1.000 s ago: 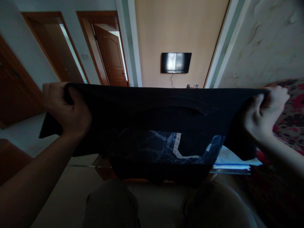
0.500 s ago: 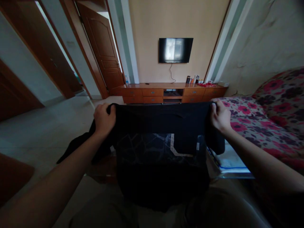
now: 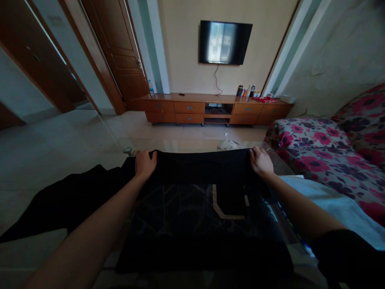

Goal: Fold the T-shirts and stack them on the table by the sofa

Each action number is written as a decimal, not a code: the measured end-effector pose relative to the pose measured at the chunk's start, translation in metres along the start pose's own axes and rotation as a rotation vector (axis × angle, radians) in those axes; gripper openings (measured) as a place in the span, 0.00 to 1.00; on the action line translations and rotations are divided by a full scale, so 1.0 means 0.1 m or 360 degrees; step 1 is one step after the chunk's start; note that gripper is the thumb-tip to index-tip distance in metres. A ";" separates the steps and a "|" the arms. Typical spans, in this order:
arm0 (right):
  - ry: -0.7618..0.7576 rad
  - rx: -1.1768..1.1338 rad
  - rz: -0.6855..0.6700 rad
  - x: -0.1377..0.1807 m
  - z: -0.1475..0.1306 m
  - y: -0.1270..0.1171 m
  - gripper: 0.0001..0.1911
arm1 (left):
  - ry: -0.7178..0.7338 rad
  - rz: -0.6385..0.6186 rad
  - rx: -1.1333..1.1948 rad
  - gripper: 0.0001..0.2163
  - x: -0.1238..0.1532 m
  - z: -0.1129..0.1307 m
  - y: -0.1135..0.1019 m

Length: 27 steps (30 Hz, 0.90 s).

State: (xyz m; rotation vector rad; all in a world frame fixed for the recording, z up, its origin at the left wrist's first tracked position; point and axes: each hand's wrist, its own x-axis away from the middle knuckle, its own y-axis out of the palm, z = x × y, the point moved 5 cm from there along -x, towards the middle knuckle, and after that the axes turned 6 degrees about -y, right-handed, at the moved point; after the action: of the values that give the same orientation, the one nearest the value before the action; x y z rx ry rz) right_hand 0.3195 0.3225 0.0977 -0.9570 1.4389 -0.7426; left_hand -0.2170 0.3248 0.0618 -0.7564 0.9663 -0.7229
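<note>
A black shirt (image 3: pixel 192 208) with a dark patterned panel and a pale-edged pocket is stretched out in front of me. My left hand (image 3: pixel 145 163) is closed on its far left corner. At the far right corner, my right hand (image 3: pixel 261 161) grips the same edge, so the top runs nearly straight between the two. The lower part of the shirt appears to lie on a glass table (image 3: pixel 168 143). Off to the left spreads more black cloth, seemingly a sleeve; whether it belongs to this shirt is hard to see in the dark.
A pale blue cloth or sheet (image 3: pixel 327 200) lies at the right, beside a floral sofa (image 3: pixel 319 160). Beyond the table stands a low wooden cabinet (image 3: pixel 189 107) with bottles (image 3: pixel 245 91) on top. A television (image 3: pixel 225 42) hangs on the wall.
Both hands have moved down and slightly closer together with the shirt, which now lies lower and flatter. The view has tipped downward, revealing more of the glass table.
</note>
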 end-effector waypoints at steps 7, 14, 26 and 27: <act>-0.0017 0.0190 -0.0250 0.00 0.07 0.87 0.24 | -0.0029 -0.0251 -0.0279 0.22 0.11 -0.15 0.82; 0.0182 0.0197 -0.0326 0.11 0.25 1.38 0.23 | 0.0045 -0.0110 -0.0469 0.19 0.18 -0.06 0.94; -0.0728 -0.0424 -0.0490 0.15 -0.68 1.33 0.21 | 0.0990 -0.0615 0.0205 0.20 0.52 0.68 1.01; -0.0610 -0.0401 -0.0443 0.13 -0.69 1.38 0.23 | 0.0917 -0.0575 0.0217 0.20 0.50 0.67 1.04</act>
State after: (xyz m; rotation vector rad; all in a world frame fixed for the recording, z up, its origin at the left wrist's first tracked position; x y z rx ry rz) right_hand 0.2334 0.3683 -0.0225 -1.4317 1.0883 -0.5440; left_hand -0.1168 0.3559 -0.0212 -0.6164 1.2944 -1.3570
